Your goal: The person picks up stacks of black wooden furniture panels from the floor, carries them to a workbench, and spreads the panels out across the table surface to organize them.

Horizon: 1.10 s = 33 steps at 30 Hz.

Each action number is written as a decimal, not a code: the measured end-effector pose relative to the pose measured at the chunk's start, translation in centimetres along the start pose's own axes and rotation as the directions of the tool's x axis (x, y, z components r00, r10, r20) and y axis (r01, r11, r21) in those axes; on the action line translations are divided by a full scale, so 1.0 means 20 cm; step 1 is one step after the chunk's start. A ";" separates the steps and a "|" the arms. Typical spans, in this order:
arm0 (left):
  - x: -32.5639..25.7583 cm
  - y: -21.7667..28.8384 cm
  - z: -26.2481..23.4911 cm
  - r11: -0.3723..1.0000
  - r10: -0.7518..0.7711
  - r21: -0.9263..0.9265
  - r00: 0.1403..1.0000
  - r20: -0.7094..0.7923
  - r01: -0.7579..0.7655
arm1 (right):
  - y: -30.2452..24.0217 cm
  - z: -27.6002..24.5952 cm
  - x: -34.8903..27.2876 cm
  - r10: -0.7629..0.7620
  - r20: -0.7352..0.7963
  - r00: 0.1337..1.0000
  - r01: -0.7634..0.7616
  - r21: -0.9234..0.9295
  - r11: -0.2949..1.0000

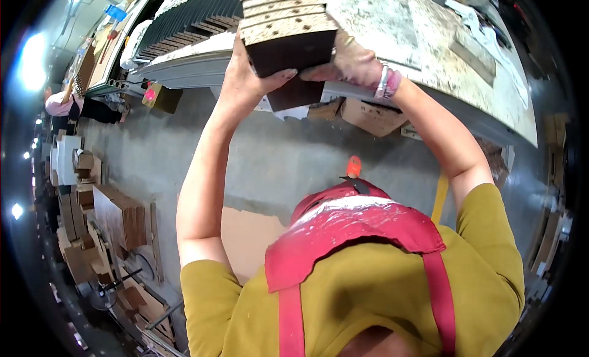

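Note:
Between my two hands, at the top middle, is a stack of dark particleboard panels point(285, 27), their pale speckled edges with small drilled holes facing up. My left hand point(244, 81) grips its left side, thumb across the dark front face. On the other side my right hand point(353, 63) is closed on the stack, its thumb also on the front. A dark panel face point(296, 97) shows below my thumbs; whether it belongs to the same stack I cannot tell. To the left, a long row of similar dark panels point(195, 24) stands on edge along the workbench point(392, 22).
A grey-white block point(473, 55) and crumpled cloth point(491, 34) lie on the bench's right side. Cardboard boxes point(371, 116) sit beneath it. A flat brown sheet point(248, 237) is on the floor. Stacked boards point(119, 216) stand at left; another person point(67, 105) is far left.

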State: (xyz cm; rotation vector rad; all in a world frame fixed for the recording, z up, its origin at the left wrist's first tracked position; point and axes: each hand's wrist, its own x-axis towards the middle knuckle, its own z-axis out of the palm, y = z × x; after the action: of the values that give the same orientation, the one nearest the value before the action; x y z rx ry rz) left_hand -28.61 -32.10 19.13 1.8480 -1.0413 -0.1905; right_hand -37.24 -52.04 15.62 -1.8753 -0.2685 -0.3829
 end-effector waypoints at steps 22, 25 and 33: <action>0.33 -0.40 0.53 0.933 0.059 0.352 0.934 -0.353 0.075 | 0.57 -0.45 0.28 0.294 0.466 0.834 -0.410 0.168 0.897; 0.28 -0.25 0.47 0.956 -0.073 0.235 0.919 -0.388 0.175 | 0.36 -0.47 0.30 0.337 0.544 0.769 -0.449 0.085 0.889; 0.28 -0.41 0.53 0.956 0.079 0.287 0.897 -0.435 0.055 | 0.43 -0.47 0.41 -0.123 0.452 0.884 0.134 0.007 0.991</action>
State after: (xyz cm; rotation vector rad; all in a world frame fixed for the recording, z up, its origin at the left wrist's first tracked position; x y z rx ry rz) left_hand -26.00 -41.84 8.70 2.0190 -0.7859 0.4032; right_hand -27.81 -63.82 14.21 -1.9600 -0.7087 -0.0287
